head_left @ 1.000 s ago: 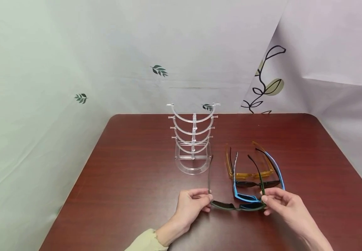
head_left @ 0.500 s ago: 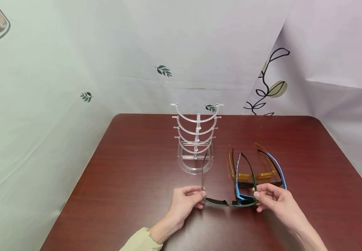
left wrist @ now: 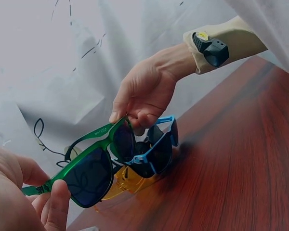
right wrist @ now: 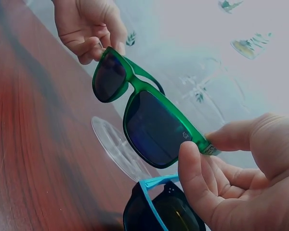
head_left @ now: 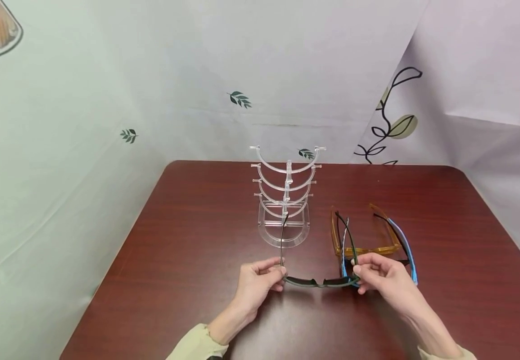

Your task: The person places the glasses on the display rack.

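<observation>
Both our left hand [head_left: 252, 286] and right hand [head_left: 388, 281] pinch the green sunglasses [right wrist: 145, 89] at their hinge corners [right wrist: 201, 143], rightly, we judge, for something light and stiff with scratchable lenses [right wrist: 155, 127].

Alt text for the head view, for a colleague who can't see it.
Left hand and right hand pinch green sunglasses by their two front corners above a dark red table. A clear tiered rack stands beyond, and blue sunglasses and amber glasses lie at right.
</observation>
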`<action>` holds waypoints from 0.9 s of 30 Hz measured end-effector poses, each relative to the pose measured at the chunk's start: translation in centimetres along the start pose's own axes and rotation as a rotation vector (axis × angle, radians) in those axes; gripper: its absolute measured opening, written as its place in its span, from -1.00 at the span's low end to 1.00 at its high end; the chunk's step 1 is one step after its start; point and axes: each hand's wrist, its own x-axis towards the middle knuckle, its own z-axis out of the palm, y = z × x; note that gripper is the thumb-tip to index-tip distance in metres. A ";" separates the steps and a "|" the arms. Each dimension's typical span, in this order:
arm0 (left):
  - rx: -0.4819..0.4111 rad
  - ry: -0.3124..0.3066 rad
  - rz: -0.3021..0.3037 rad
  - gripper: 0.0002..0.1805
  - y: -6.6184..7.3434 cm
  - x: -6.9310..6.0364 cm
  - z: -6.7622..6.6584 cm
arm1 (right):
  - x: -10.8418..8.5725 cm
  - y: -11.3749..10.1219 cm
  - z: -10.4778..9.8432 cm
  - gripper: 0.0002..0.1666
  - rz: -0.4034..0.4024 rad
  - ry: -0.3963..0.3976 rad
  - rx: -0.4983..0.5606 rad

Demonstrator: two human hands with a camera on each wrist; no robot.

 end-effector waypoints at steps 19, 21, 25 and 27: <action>0.000 0.044 -0.004 -0.56 0.3 0.5 -1.5 | 1.4 -0.2 1.5 -0.64 0.047 -0.043 0.042; 0.003 0.049 -0.001 -0.56 0.4 0.6 -1.7 | 1.6 -0.3 1.8 -0.63 0.047 -0.038 0.040; 0.004 0.054 0.008 -0.57 0.5 0.9 -2.1 | 2.1 -0.4 2.2 -0.59 0.046 -0.033 0.047; 0.009 0.057 0.012 -0.58 0.6 1.1 -2.3 | 2.3 -0.5 2.3 -0.56 0.045 -0.034 0.050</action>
